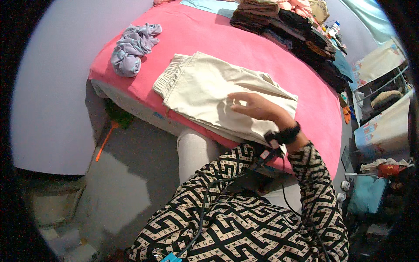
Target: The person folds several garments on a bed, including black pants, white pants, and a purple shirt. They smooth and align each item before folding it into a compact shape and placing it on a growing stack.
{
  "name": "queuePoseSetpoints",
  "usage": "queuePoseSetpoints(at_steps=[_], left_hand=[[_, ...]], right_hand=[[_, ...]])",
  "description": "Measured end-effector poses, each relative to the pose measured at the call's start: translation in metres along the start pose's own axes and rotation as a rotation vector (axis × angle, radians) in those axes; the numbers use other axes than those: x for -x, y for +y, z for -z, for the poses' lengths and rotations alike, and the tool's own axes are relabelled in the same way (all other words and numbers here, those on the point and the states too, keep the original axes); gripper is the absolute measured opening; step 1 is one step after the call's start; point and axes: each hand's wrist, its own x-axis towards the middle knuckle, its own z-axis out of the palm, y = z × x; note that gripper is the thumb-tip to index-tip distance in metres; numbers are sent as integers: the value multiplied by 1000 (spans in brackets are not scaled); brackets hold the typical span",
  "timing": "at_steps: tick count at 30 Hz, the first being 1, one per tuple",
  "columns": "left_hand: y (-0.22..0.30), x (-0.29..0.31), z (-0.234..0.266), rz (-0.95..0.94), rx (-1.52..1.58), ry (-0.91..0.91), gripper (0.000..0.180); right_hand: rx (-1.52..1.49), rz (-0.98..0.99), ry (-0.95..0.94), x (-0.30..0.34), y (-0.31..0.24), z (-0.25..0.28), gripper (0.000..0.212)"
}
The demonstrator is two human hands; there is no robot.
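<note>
Cream trousers (205,89) with a gathered elastic waistband lie folded lengthwise on the pink-covered bed (244,48), waistband to the left. Over their middle is my right hand (255,107), fingers stretched leftward and the thumb a little apart, with nothing in it. A shadow falls beside the fingertips; whether they touch the cloth I cannot tell. My left forearm reaches to the bed's near edge, its wrist crossing below my right wrist. The left hand itself is hidden there. Dark straps with cables sit around both wrists.
A crumpled lavender cloth (133,50) lies at the bed's far left. Stacked dark folded clothes (292,32) fill its far right. An orange-handled broom (106,140) is on the floor at left. Fabric-covered shelving (379,124) stands at right. Cables hang along my arms.
</note>
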Motion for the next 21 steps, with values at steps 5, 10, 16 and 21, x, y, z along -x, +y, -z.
queuePoseSetpoints(at_steps=[5,10,16,21], left_hand=[[3,10,10,35,30,-27,38],[2,20,15,64,31,-44,35],[-4,49,21,128,22,5,31],[-26,70,10,-9,-358,102,26]], right_hand=[[-204,-140,429,95,70,30,43],[-372,-522,829,157,146,0,36],[-369,-401,982,137,188,-11,36],[-741,-426,853,100,197,25,35]])
